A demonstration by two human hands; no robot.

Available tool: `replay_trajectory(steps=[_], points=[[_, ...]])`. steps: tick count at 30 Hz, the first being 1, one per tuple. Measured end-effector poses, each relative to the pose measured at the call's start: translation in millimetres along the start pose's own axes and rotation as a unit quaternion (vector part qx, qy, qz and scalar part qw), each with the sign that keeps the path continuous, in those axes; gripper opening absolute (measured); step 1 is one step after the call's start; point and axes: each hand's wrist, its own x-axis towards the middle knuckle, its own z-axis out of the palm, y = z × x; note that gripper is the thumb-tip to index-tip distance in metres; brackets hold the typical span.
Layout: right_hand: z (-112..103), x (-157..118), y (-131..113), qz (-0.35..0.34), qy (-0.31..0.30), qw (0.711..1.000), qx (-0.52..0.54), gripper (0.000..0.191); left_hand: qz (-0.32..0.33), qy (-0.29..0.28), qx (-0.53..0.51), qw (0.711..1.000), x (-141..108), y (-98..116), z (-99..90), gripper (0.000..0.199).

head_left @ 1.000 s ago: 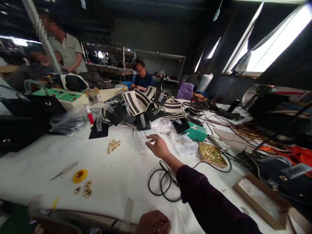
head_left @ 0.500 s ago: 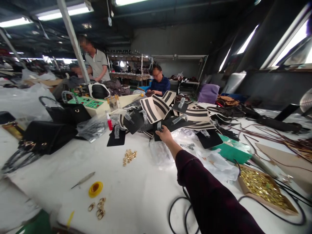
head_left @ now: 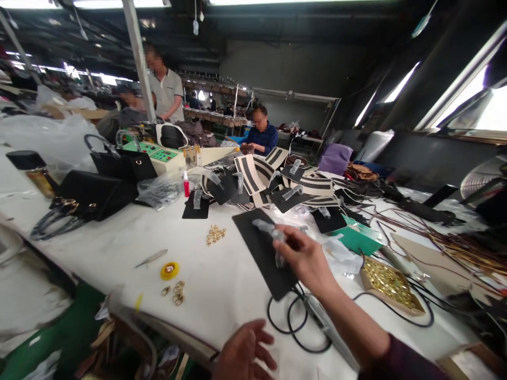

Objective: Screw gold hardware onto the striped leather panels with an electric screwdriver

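Observation:
My right hand (head_left: 303, 256) is closed on a flat black panel (head_left: 259, 256), pinching it by a strip wrapped in clear plastic. The panel hangs tilted above the white table (head_left: 222, 285). Low in the view is my left hand (head_left: 247, 351), its fingers apart and nothing in them, near the table's front edge. Behind the held panel lies a pile of similar black panels and cream-and-black striped pieces (head_left: 250, 174). Small gold fittings (head_left: 216, 235) sit left of the panel. Nearer are a yellow tape roll (head_left: 170, 271), gold clasps (head_left: 179, 293) and an awl-like tool (head_left: 152, 257).
Black handbags (head_left: 95, 195) and a machine with a green control panel (head_left: 158, 153) stand at left. On the right are a box of gold pieces (head_left: 390, 285), a green sheet (head_left: 358, 235) and looped black cable (head_left: 287, 322). Two people (head_left: 259, 134) work beyond the table.
My right hand has drawn a black panel from the pile toward me. My left hand has come into view at the bottom. The view has tilted downward.

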Motion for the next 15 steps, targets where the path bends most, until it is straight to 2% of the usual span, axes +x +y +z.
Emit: replay_trajectory(steps=[2,3,4,5,7,9,11,13,15], points=[[15,-74,1,-0.02,-0.062,0.998,-0.019,0.035,0.066,0.067,-0.091,0.991,-17,21,-8.4,0.08],[25,-106,4,-0.052,-0.099,0.993,-0.033,0.028,0.084,0.082,-0.108,0.987,-27,31,-13.4,0.08],[37,-135,8,-0.091,-0.143,0.984,-0.045,0.026,0.077,0.103,-0.119,0.985,-37,40,-18.9,0.075],[49,-158,12,-0.119,-0.188,0.973,-0.054,0.031,0.067,0.155,-0.125,0.978,-48,46,-24.8,0.064],[70,-191,15,-0.157,-0.263,0.949,-0.07,0.036,0.045,0.228,-0.101,0.967,-69,51,-37.9,0.051],[85,-204,11,-0.16,-0.331,0.926,-0.08,0.037,0.026,0.279,-0.075,0.957,-87,48,-51.9,0.047],[96,-200,2,-0.132,-0.342,0.927,-0.081,0.031,0.012,0.313,-0.068,0.947,-101,41,-64.6,0.046],[107,-183,-5,-0.109,-0.272,0.953,-0.078,0.022,0.017,0.342,-0.073,0.937,-113,38,-73.6,0.046],[123,-160,-7,-0.12,-0.192,0.97,-0.086,0.019,0.031,0.371,-0.065,0.926,-124,40,-78.8,0.046]])
